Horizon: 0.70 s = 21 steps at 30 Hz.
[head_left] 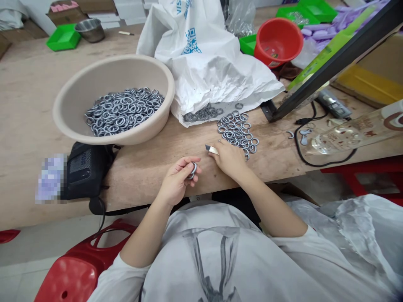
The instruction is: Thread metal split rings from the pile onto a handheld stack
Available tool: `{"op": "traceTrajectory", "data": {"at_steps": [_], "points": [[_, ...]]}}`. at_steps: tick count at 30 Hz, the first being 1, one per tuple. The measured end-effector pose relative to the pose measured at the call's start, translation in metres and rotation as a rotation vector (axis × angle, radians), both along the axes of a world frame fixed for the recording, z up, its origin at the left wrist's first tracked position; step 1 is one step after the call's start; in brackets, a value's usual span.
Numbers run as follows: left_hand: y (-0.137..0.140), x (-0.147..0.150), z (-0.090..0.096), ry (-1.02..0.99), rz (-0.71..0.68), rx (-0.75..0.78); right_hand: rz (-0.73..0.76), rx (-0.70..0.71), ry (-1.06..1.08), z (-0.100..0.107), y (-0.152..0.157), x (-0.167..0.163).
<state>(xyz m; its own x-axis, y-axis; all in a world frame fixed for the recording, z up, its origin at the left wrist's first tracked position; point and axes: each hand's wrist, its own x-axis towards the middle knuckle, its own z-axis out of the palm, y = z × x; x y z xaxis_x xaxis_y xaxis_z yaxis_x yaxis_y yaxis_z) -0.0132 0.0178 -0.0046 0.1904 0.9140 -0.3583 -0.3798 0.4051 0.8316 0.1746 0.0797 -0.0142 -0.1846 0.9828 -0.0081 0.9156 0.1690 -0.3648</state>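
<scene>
Left hand [175, 181] pinches a grey ring [195, 167], right hand [231, 159] grips a white-handled tool [213, 150]; ring's probably light, stiff, slickish, so grab the rim.

On the white sack [208, 69], reads "VIS" in blue capitals [179, 7] near the top edge. Lower on the same sack, shows a blue QR code [191, 43]. On the clear bottle [355, 133], bears small brown lettering, too blurred to make out. On the red bowl [278, 40], carries a label [274, 63] too small to read.
</scene>
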Motion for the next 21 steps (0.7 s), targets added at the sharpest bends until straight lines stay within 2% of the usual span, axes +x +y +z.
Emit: {"op": "traceTrajectory", "data": {"at_steps": [1, 3, 6, 8, 9, 12, 15, 18, 21], "points": [[0.002, -0.001, -0.002, 0.022, 0.039, 0.0, 0.014, -0.017, 0.104, 0.0, 0.0, -0.001], [0.004, 0.001, -0.007, 0.075, 0.096, 0.017, 0.067, -0.117, 0.443, 0.003, -0.004, -0.003], [0.004, 0.008, -0.015, 0.185, 0.114, 0.102, 0.146, -0.389, 1.003, 0.01, -0.016, -0.014], [0.002, 0.015, -0.017, 0.26, 0.112, 0.186, 0.129, -0.497, 1.208, 0.014, -0.028, -0.024], [0.001, 0.018, -0.018, 0.284, 0.116, 0.219, 0.105, -0.501, 1.261, 0.016, -0.034, -0.029], [-0.002, 0.024, -0.015, 0.233, 0.123, 0.221, 0.052, -0.42, 1.305, 0.015, -0.045, -0.037], [-0.004, 0.025, -0.009, 0.075, 0.088, 0.102, 0.067, -0.331, 1.241, 0.011, -0.043, -0.034], [-0.003, 0.025, -0.002, -0.027, 0.075, 0.04, 0.08, -0.161, 1.082, 0.011, -0.038, -0.025], [-0.002, 0.024, 0.002, -0.08, 0.086, 0.024, 0.238, -0.044, 0.846, 0.015, -0.039, -0.018]]}}
